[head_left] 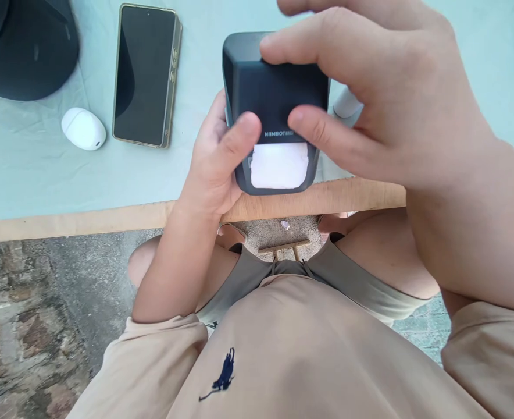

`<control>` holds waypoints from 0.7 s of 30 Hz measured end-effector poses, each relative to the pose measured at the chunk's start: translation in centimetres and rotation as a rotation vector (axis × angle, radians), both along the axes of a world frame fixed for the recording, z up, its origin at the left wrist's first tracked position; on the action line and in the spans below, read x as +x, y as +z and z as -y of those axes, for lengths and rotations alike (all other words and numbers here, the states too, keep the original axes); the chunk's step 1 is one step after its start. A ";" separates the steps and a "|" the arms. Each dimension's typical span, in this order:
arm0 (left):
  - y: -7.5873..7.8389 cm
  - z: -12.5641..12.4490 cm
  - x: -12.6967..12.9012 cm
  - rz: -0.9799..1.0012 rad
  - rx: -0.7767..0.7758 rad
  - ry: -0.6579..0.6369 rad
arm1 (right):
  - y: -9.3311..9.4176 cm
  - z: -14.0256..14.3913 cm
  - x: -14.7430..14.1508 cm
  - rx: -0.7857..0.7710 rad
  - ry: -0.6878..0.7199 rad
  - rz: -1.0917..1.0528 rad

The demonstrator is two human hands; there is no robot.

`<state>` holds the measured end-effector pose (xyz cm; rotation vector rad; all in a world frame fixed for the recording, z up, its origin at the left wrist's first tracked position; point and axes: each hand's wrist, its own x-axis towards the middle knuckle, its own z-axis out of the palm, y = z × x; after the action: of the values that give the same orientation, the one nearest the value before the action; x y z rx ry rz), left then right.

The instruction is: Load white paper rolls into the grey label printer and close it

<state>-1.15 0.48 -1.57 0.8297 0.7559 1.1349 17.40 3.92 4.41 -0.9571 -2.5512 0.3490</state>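
Observation:
My left hand point(216, 154) is wrapped round the left side of a black label printer point(278, 96) marked NIIMBOT, its thumb on the front face. A white label point(279, 166) shows at the printer's lower end. Over the printer from the right comes my right hand point(366, 87), with thumb and index finger spread apart. Its index fingertip rests at the upper part of the lid, and its thumb lies over the lower right part. Whether that thumb touches the lid I cannot tell. Part of the printer's right side is hidden behind my right hand.
A phone point(143, 75) lies face up on the pale cloth point(95, 180), left of the printer. Beside it are a white earbud case point(84, 128) and a large black object point(25, 52). A white cylindrical thing point(346, 103) is partly hidden behind my right hand. The table's wooden edge point(86, 222) runs in front of me.

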 end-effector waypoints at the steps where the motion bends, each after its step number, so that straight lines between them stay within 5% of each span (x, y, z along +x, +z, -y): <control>1: 0.1 -0.1 0.1 0.005 -0.033 -0.004 | 0.0 -0.1 0.1 0.029 -0.023 0.007; 14: -1.2 -0.9 0.3 -0.013 0.011 0.183 | 0.2 -0.1 0.4 -0.010 0.018 -0.015; 21: 0.4 -0.4 0.6 -0.043 -0.069 0.149 | 0.3 -0.4 1.4 -0.018 -0.019 -0.077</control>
<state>-0.57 0.92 -1.14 0.7515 0.8998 1.2196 18.82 4.34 4.76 -0.9555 -2.4719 0.3963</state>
